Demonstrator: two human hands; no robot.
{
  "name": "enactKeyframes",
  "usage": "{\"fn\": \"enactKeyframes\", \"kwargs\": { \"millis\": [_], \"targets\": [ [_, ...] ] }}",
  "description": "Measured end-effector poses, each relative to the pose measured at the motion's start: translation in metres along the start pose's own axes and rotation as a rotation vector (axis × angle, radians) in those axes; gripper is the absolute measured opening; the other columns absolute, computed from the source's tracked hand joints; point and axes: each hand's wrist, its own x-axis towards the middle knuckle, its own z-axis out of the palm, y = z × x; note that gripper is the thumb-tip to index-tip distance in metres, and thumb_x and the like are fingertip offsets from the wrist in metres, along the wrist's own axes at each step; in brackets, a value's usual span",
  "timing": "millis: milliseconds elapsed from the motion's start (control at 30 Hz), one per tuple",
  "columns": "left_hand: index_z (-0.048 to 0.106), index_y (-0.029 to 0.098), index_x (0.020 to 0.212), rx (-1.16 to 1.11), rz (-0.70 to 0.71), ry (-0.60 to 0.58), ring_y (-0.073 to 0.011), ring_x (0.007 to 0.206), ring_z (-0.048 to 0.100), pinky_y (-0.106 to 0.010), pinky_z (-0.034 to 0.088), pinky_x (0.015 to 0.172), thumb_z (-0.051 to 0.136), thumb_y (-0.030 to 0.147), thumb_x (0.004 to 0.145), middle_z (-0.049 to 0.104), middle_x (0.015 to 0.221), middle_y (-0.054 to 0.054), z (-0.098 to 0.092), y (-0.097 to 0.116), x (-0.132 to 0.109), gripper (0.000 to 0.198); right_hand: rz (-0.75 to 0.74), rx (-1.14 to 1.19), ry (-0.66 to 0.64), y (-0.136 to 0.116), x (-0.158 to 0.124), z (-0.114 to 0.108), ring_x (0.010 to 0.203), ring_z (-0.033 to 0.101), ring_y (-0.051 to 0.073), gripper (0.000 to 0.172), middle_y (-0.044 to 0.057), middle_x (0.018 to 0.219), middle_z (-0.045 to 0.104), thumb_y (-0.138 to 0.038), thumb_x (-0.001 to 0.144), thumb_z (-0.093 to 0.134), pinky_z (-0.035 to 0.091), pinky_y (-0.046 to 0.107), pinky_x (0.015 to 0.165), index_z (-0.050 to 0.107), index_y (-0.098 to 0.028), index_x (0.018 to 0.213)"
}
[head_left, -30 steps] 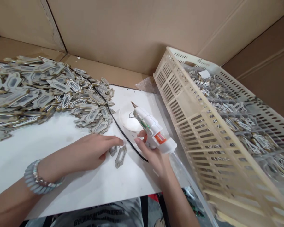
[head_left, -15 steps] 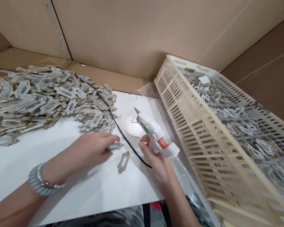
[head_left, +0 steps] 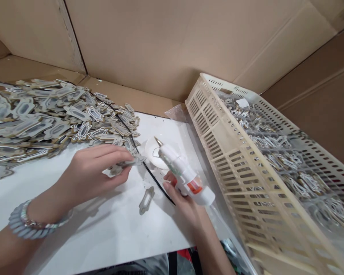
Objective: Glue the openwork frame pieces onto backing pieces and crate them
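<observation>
Between the thumb and fingers of my left hand (head_left: 100,168) is a small grey frame-shaped plaque (head_left: 137,159), held just above the white tabletop (head_left: 117,229). My right hand (head_left: 183,200) grips a white hot glue gun (head_left: 183,172) with an orange label; its metal nozzle points up and to the left. Beneath the nozzle lies a round white dish (head_left: 154,152). A second grey plaque (head_left: 146,200), with an oblong opening, rests flat on the table between my hands.
A large heap of similar plaques (head_left: 51,118) covers the back left. A black cord (head_left: 153,175) runs across the table. At the right stands a cream plastic crate (head_left: 218,141) holding sorted pieces in clear compartments. Cardboard walls (head_left: 137,46) enclose the back.
My left hand has lifted its plaque off the table and turned, drawing slightly back. The glue gun has shifted a little left and down, while the view has also moved slightly.
</observation>
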Motion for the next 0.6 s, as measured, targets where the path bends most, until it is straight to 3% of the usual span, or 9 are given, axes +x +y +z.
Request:
{"fn": "enactKeyframes", "kwargs": {
  "millis": [200,600],
  "targets": [
    [0.069,0.022,0.091,0.132,0.067,0.131,-0.0118,0.078,0.072,-0.021,0.055,0.075,0.07,0.019,0.09,0.076,0.086,0.001,0.001,-0.006,-0.002,0.004,-0.421,-0.082,0.001,0.011,0.003,0.006,0.057,0.059,0.014,0.022,0.001,0.068,0.064,-0.033,0.09,0.065,0.048,0.025,0.052,0.06,-0.022,0.072],
    [0.07,0.019,0.089,0.146,0.072,0.176,-0.0131,0.08,0.071,-0.023,0.054,0.076,0.077,0.013,0.085,0.076,0.086,-0.003,0.0,-0.004,-0.003,0.01,-0.4,-0.102,-0.143,0.017,0.004,0.007,0.055,0.049,0.011,0.023,-0.002,0.07,0.055,-0.02,0.09,0.064,0.04,0.025,0.05,0.049,-0.022,0.073]
  ]
}}
